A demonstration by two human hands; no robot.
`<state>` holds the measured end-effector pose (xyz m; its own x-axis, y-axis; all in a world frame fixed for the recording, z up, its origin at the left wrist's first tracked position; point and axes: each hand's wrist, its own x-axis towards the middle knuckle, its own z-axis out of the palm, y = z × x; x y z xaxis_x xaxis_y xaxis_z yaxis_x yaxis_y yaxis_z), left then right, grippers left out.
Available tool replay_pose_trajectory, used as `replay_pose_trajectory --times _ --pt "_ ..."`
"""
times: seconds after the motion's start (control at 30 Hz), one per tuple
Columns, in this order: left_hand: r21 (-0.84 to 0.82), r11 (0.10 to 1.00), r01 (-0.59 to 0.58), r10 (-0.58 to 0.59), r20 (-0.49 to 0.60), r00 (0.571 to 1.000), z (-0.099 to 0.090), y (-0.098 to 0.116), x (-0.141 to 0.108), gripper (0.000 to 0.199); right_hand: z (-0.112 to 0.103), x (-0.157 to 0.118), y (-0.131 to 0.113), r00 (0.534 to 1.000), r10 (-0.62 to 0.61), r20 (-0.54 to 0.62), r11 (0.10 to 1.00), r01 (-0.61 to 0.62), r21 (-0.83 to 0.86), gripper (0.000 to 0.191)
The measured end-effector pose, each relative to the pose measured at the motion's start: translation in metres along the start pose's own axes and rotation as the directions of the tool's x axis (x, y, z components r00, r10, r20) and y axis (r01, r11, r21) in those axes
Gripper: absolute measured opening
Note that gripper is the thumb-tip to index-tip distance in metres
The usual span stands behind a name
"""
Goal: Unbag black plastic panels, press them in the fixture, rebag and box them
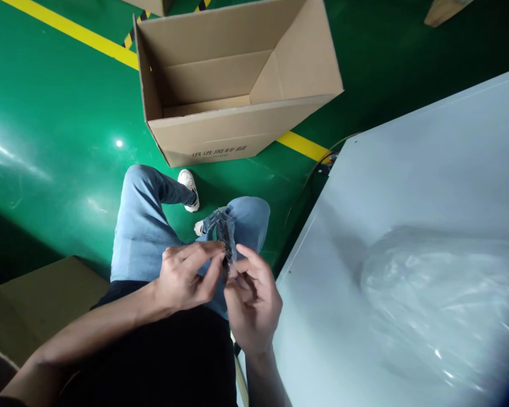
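Observation:
Above my lap, both hands are on a small clear plastic bag (pixel 225 226) with something dark inside that I cannot make out. My left hand (pixel 190 271) pinches the bag's near left side between thumb and fingers. On the other side, my right hand (pixel 254 294) holds the lower end of the bag with curled fingers, its index finger slightly raised. The two hands are close together, fingertips almost meeting at the bag.
An open cardboard box (pixel 212 133) stands on the green floor (pixel 68 135) ahead. To the right is a pale table (pixel 322 305) bearing a large clear plastic bag (pixel 441 288). Another cardboard box (pixel 46 299) sits at lower left. A cable (pixel 307 183) runs beside the table.

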<state>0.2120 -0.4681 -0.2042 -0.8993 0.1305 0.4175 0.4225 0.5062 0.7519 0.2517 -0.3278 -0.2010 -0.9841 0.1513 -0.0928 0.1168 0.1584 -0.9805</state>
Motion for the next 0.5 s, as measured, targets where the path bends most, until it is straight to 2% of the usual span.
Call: replay_pose_trajectory --times 0.1,0.17,0.23,0.3,0.4,0.47,0.5 --pt "-0.014 0.992 0.126 -0.127 -0.076 0.989 0.005 0.005 -0.002 0.012 0.005 -0.006 0.002 0.995 0.060 -0.079 0.998 -0.058 0.028 0.040" --pt "-0.038 0.962 0.271 -0.273 -0.084 0.958 0.007 0.008 -0.003 0.013 0.007 -0.009 0.004 0.988 0.097 -0.123 0.994 -0.090 0.064 0.036" --pt "-0.070 0.890 0.450 -0.454 -0.067 0.888 0.007 0.011 -0.003 0.016 0.008 -0.013 0.005 0.981 0.122 -0.150 0.989 -0.107 0.100 0.034" --pt "-0.122 0.804 0.581 -0.590 -0.055 0.805 0.007 0.013 -0.004 0.017 0.008 -0.015 0.008 0.973 0.149 -0.175 0.984 -0.128 0.128 0.033" --pt "-0.227 0.737 0.637 -0.665 -0.069 0.744 0.006 0.014 -0.004 0.017 0.008 -0.018 0.013 0.951 0.194 -0.242 0.971 -0.151 0.185 0.029" --pt "-0.265 0.720 0.641 -0.675 -0.054 0.736 0.006 0.014 -0.006 0.018 0.008 -0.019 0.016 0.937 0.220 -0.271 0.957 -0.153 0.247 0.027" --pt "-0.271 0.725 0.632 -0.665 -0.039 0.746 0.006 0.014 -0.007 0.018 0.008 -0.019 0.018 0.935 0.234 -0.266 0.947 -0.157 0.281 0.029"
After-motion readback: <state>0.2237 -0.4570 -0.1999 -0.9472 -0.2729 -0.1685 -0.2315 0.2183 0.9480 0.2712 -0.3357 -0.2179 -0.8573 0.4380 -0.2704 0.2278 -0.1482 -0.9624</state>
